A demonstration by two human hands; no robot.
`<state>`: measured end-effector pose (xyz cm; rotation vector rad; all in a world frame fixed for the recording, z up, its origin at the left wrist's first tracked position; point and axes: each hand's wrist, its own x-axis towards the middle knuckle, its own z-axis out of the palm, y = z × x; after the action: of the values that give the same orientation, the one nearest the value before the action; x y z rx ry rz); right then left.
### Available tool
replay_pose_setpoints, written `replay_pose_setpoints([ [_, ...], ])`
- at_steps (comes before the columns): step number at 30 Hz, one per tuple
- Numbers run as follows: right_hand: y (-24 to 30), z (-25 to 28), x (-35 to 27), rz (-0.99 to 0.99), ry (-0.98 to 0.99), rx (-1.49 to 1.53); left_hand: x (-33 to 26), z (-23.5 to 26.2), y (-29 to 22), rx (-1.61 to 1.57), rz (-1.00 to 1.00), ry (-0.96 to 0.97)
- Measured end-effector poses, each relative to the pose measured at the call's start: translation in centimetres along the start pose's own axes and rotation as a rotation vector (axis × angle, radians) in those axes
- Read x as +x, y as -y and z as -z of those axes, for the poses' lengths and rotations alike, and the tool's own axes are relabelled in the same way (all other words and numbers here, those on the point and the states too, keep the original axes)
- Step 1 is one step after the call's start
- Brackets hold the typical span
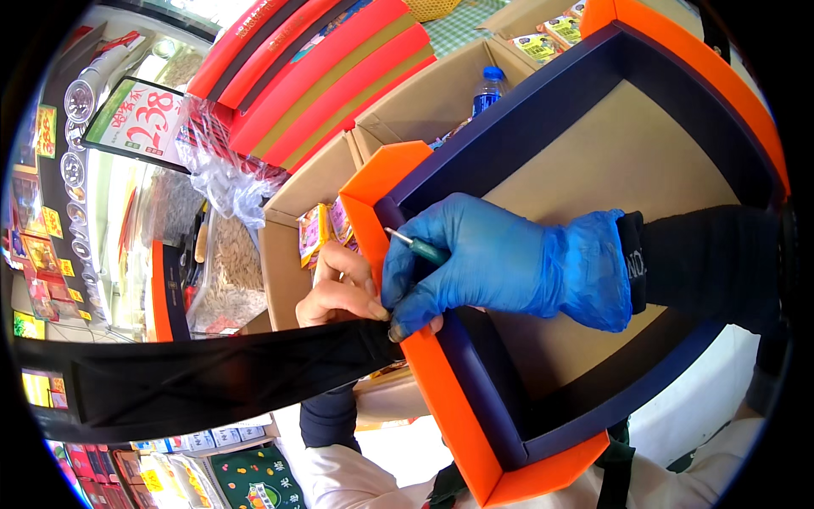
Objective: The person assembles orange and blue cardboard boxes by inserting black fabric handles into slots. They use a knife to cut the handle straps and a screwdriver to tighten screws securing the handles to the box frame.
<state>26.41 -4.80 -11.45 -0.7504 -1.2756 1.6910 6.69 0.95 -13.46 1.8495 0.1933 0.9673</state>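
Note:
A shallow box with an orange outside, dark navy walls (543,102) and a tan bottom lies tilted before me. My right hand (487,254), in a blue glove, reaches over its near-left wall. A small screwdriver (430,252) with a green handle is tucked in its fingers, its metal shaft pointing up and left. The gloved thumb and fingertips also press at the orange edge. There my bare left hand (343,293) pinches the end of a wide black strap (220,373), which stretches away to the left. The fastening between the fingertips is mostly hidden.
Cardboard cartons (280,271) with small snack packets (314,233) and a blue-capped bottle (488,92) stand beyond the box. Red gift boxes (331,85) are stacked at the far left. A price sign (140,123) stands beside plastic bags. Packaged goods (254,479) lie lower left.

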Motion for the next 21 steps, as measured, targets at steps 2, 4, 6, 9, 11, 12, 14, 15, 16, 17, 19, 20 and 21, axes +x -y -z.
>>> replay_pose_setpoints([
  [2,0.4,0.3,0.4,-0.036,0.044,-0.084,0.0,0.2,0.0,0.002,-0.001,0.026],
  [4,0.5,0.7,0.7,-0.034,0.082,-0.150,0.2,0.6,0.5,-0.012,-0.032,0.095],
  [6,0.4,1.0,1.0,0.006,0.115,-0.198,0.3,0.7,0.8,-0.027,-0.052,0.132],
  [9,0.7,1.2,1.4,-0.005,0.108,-0.269,0.5,0.7,0.9,0.002,-0.043,0.126],
  [11,1.4,1.1,1.7,-0.052,0.145,-0.338,0.4,0.9,0.4,0.090,-0.042,0.130],
  [12,1.7,1.0,1.8,-0.075,0.165,-0.373,0.3,0.9,0.1,0.115,-0.029,0.125],
  [14,1.9,0.9,1.9,-0.074,0.167,-0.407,0.1,0.8,-0.2,0.153,-0.008,0.123],
  [15,2.0,0.8,1.9,-0.074,0.172,-0.424,-0.1,0.9,-0.2,0.147,-0.005,0.114],
  [16,2.2,0.9,1.7,-0.095,0.150,-0.431,0.0,0.9,0.1,0.129,-0.009,0.117],
  [17,2.4,1.0,1.5,-0.116,0.131,-0.438,0.0,0.9,0.4,0.112,-0.012,0.117],
  [19,2.1,1.1,1.5,-0.051,0.120,-0.444,0.3,0.5,0.6,0.092,-0.057,0.103],
  [20,1.3,1.2,1.8,0.036,0.127,-0.442,0.3,0.3,0.5,0.087,-0.078,0.094],
  [21,0.9,1.3,1.9,0.123,0.132,-0.440,0.3,0.1,0.5,0.071,-0.085,0.080],
])
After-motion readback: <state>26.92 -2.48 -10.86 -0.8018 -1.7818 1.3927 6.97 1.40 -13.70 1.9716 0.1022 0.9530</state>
